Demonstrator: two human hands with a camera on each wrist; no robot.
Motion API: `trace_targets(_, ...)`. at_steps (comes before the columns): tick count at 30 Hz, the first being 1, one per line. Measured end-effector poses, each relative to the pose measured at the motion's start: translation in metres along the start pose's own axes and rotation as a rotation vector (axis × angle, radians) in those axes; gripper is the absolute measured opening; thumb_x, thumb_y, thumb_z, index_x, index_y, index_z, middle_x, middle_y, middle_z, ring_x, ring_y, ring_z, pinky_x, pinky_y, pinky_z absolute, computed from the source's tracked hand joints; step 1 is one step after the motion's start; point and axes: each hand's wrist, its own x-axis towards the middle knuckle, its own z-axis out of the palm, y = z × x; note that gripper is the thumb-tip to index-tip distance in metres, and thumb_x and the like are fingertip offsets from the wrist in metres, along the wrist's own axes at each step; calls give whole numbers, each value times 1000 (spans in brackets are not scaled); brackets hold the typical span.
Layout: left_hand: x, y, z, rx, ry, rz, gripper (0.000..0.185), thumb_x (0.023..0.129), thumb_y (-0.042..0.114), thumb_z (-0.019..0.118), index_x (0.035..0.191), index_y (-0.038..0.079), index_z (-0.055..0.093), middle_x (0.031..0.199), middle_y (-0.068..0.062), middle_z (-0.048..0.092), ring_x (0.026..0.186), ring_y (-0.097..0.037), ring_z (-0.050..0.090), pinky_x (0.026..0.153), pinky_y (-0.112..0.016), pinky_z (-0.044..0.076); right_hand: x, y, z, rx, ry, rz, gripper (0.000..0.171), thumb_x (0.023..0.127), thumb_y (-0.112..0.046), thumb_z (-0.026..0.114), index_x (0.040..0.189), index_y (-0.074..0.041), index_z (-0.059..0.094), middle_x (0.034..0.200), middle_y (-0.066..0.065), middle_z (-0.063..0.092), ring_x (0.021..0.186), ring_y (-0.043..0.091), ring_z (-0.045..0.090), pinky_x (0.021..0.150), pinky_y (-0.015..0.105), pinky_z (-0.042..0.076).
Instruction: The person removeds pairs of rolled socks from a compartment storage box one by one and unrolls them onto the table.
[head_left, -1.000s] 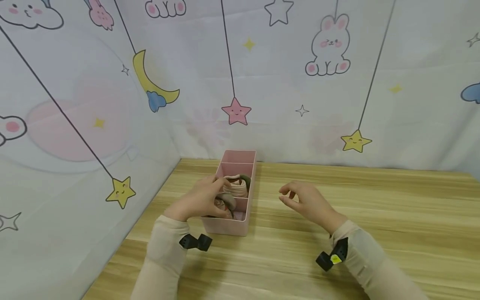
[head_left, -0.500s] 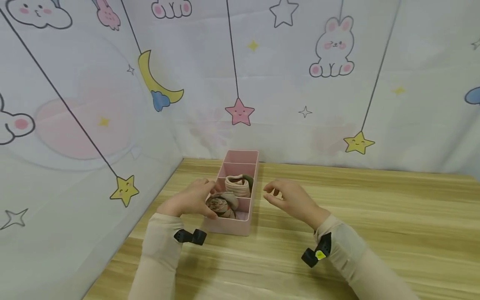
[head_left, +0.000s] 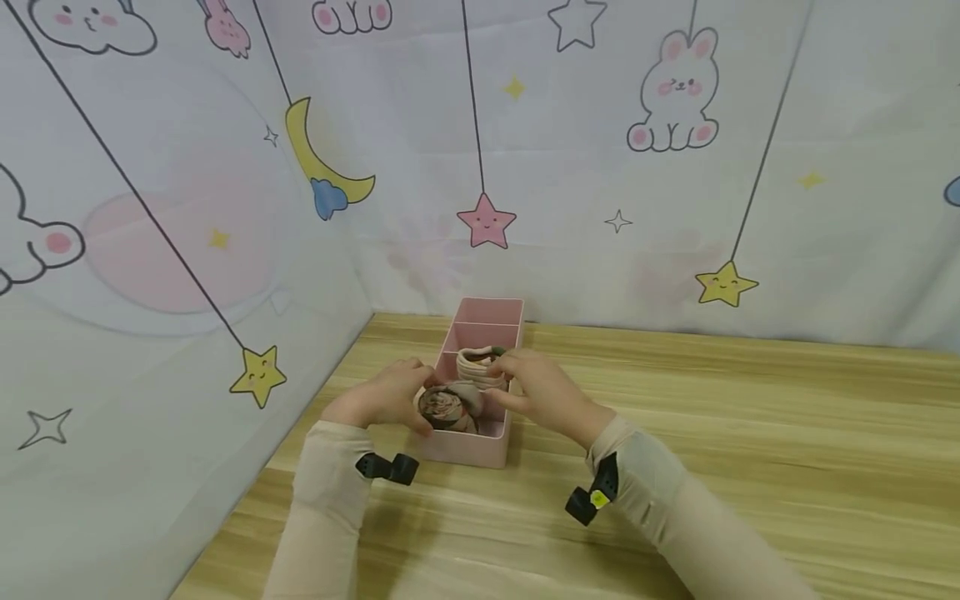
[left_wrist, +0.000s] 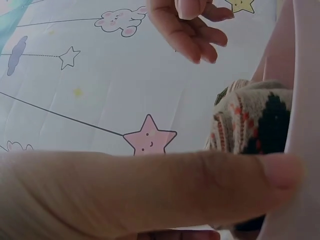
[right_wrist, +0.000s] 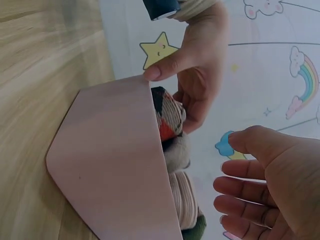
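A pink divided box (head_left: 465,451) stands on the table. Its front compartment holds a patterned rolled-up sock (head_left: 444,408) with a spiral end facing up. Behind it, in another compartment, lies a cream ribbed rolled-up sock (head_left: 472,371) with some green. My left hand (head_left: 386,397) is at the box's left side; in the right wrist view its straight thumb (right_wrist: 172,65) touches the front rim, its fingers beside the patterned sock. My right hand (head_left: 543,392) hovers over the box's right edge, fingers spread and slightly bent, holding nothing. In the right wrist view those fingers (right_wrist: 245,192) are apart from both socks.
The two rear compartments (head_left: 489,312) of the box show only bare pink walls. Wooden tabletop (head_left: 712,417) extends to the right. A printed cloth backdrop (head_left: 570,275) rises close behind the box, and another side of it stands at the left.
My left hand has drawn back leftward off the patterned sock, uncovering it. My right hand has moved left from the table to above the box. The view has shifted slightly.
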Motion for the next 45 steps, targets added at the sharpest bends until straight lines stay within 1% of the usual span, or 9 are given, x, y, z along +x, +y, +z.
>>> trace_targets(2,1,-1,1,-3,-2,-1,53,67,20,86,112,9,61,110,-8,56,109,-28,50,97,-46,43,5,-3,3,-4,-17,0,29,90,-25,66,109,-3,67,102,9,68,90,22,63,81,35,52)
trace_targets(8,1,-1,-1,-21,-22,-19,54,69,22,86,115,10,60,110,-6,54,109,-25,49,97,-45,44,21,-13,13,-25,-116,28,39,90,-33,66,118,-6,65,120,10,64,113,26,58,96,40,49)
trace_targets(11,1,0,-2,-29,-30,-21,55,70,22,86,116,9,60,111,-7,53,109,-26,48,97,-46,44,27,-18,18,-51,-159,27,42,89,-37,66,119,-7,64,122,9,63,117,26,56,98,41,47)
trace_targets(18,1,1,-1,-52,-35,-28,56,70,21,85,118,9,59,119,-9,52,114,-28,46,98,-47,44,37,-27,27,-177,-250,84,56,86,-51,64,125,-11,63,137,12,55,135,30,44,112,45,35)
trace_targets(20,1,0,0,-58,-34,-32,58,70,21,85,120,8,59,122,-10,51,118,-29,45,100,-48,43,39,-28,30,-225,-275,98,58,86,-54,63,125,-12,63,136,12,56,132,30,46,110,46,38)
trace_targets(25,1,0,1,-45,-34,-27,60,71,22,85,122,7,58,125,-10,51,121,-29,45,102,-47,42,39,-31,35,-301,-298,88,60,84,-58,63,122,-12,64,113,6,59,110,25,56,97,46,47)
trace_targets(27,1,-1,1,-40,-36,-23,60,71,22,85,122,8,58,125,-9,51,121,-29,46,102,-46,42,39,-32,37,-314,-294,85,60,84,-58,64,121,-11,65,110,6,59,107,25,56,95,46,47)
trace_targets(36,2,-2,0,-57,-43,2,57,71,20,85,119,7,59,121,-8,53,117,-30,48,100,-45,43,40,-34,38,-382,-242,58,41,82,-47,69,101,-11,65,100,3,62,99,22,59,91,40,50)
trace_targets(45,3,-3,1,-41,-29,9,60,68,21,86,119,7,58,118,-8,54,111,-27,50,96,-45,45,41,-31,31,-377,-163,40,35,79,-41,70,96,-10,64,89,0,64,82,16,60,84,33,51)
